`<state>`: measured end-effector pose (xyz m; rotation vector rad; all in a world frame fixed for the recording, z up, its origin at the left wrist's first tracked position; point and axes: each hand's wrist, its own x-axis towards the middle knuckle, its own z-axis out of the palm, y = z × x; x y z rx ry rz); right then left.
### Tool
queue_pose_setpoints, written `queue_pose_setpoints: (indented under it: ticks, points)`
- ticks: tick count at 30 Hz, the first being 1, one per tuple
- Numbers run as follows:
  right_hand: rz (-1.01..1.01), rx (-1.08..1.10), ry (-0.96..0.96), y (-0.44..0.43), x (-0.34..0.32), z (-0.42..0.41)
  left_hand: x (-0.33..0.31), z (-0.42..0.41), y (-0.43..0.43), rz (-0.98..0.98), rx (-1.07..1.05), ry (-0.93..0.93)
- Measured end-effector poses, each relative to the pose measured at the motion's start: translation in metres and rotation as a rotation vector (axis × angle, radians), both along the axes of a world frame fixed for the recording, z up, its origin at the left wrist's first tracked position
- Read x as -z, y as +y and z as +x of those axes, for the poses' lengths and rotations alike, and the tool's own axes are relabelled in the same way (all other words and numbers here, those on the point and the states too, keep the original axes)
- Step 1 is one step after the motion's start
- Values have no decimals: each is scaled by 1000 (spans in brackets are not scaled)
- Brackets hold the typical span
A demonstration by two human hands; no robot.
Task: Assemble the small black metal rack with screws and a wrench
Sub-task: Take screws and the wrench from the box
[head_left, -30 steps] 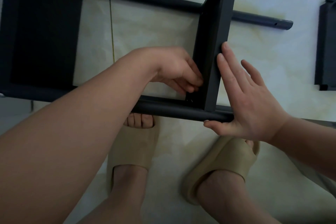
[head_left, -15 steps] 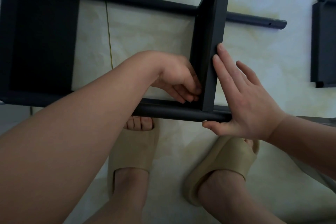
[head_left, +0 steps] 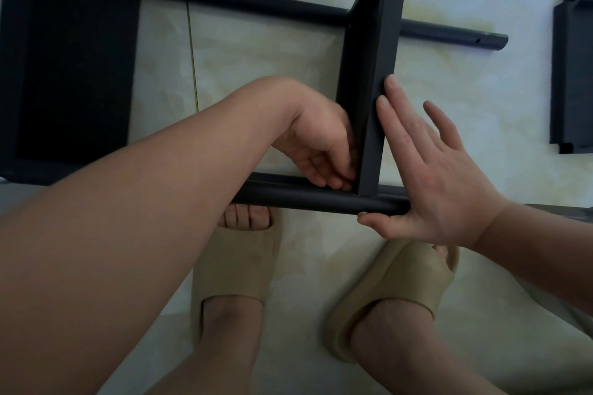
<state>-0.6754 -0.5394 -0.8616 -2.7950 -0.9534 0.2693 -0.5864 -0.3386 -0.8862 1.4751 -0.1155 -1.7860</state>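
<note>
Down on the tiled floor (head_left: 256, 67) the black rack (head_left: 383, 42) lies sideways. The right hand (head_left: 430, 176) presses flat, fingers spread, against its panel. The left hand (head_left: 321, 144) curls into the corner; I cannot tell whether it pinches anything.

Shelf panel (head_left: 373, 74) against the right hand (head_left: 439, 189) fingertips (head_left: 392, 86): matte black, plain. Front tube (head_left: 305, 197) just below the left hand (head_left: 317, 144) fingers (head_left: 333, 175): dark charcoal, slight sheen. Loose panel (head_left: 574, 74) well right of the right fingers: same black. Floor tiles (head_left: 256, 58) beyond the fingers: off-white, faint yellowish marbling. Grout line (head_left: 192, 51): yellow-green. Slide sandals (head_left: 236, 263) below both hands: plain beige.
</note>
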Motion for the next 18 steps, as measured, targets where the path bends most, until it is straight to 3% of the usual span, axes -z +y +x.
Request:
queue_pose_setpoints:
  ticks: [18]
  points:
    - [32, -70, -46, -2, 5, 2, 3, 1, 2, -28, 17, -34]
